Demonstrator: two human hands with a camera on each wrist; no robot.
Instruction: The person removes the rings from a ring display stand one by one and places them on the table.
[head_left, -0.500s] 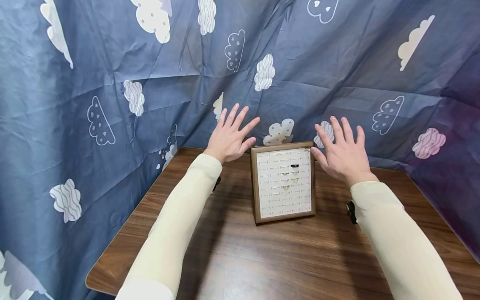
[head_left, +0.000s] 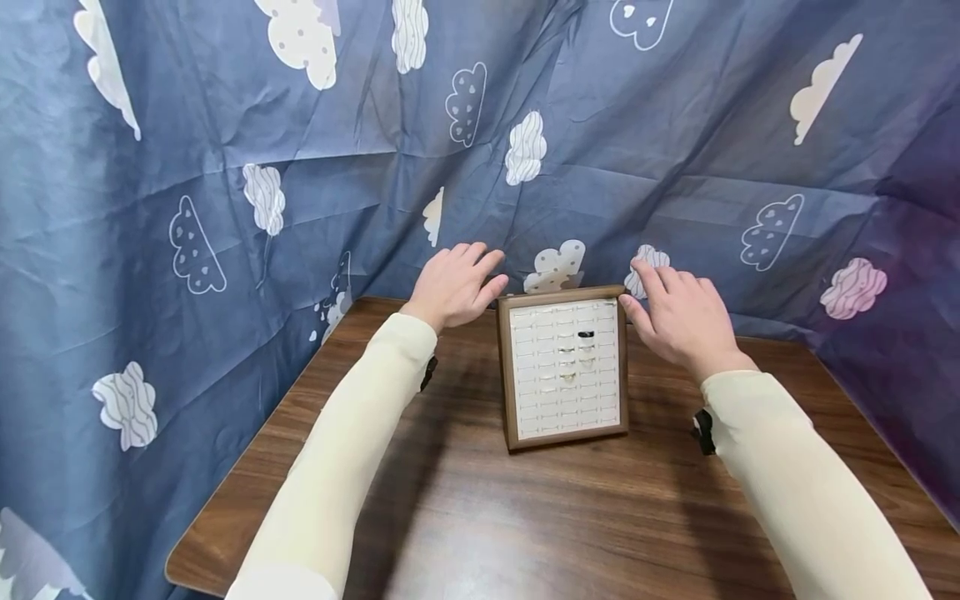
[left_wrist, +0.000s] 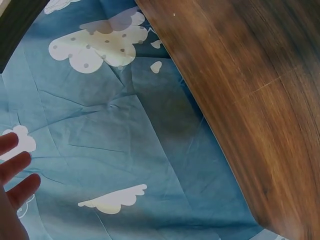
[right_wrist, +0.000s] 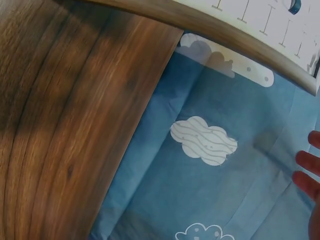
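A ring display board (head_left: pixel 528 417) with a wooden frame and a white slotted face leans upright on the table. Several rings sit in its slots, among them a black ring (head_left: pixel 586 334) and a gold-coloured ring (head_left: pixel 567 376). My left hand (head_left: pixel 452 287) is raised beside the board's top left corner, holding nothing, fingers loosely bent. On the other side, my right hand (head_left: pixel 684 323) hovers by the top right corner with its thumb right at the frame in the head view. The right wrist view shows the frame's edge (right_wrist: pixel 240 47) apart from these fingers (right_wrist: pixel 307 162).
The board stands toward the back of a brown wooden table (head_left: pixel 480 517). Behind it hangs a blue curtain (head_left: pixel 330 108) printed with clouds, which also closes in both sides. Dark bands with small devices (head_left: pixel 703 431) sit at both wrists.
Both hands had their fingers stretched and spread upward; now the fingers are bent forward and lower. The board and its rings have stayed in place.
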